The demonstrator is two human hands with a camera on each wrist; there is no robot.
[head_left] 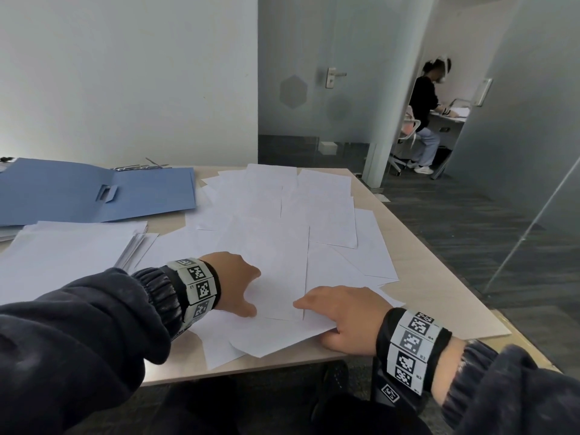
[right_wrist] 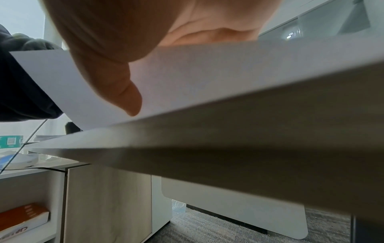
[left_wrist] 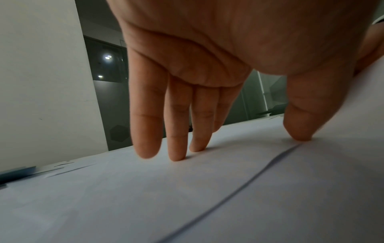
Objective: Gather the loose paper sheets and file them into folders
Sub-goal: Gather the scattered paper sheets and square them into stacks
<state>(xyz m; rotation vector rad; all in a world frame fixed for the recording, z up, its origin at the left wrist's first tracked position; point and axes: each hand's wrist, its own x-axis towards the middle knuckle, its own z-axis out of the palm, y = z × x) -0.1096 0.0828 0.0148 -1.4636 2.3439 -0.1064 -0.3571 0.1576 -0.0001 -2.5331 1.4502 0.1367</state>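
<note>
Several loose white sheets lie fanned over the right half of the table. My left hand rests on them near the front, its straight fingertips and thumb pressing on the paper. My right hand pinches the near edge of overlapping sheets that overhang the table front: fingers on top, thumb under the sheet. An open blue folder lies at the back left, with a gathered paper stack in front of it.
The table's front edge runs just under my right hand. A metal clip lies behind the folder. To the right are a glass partition and carpeted floor. A person works at a desk in the far room.
</note>
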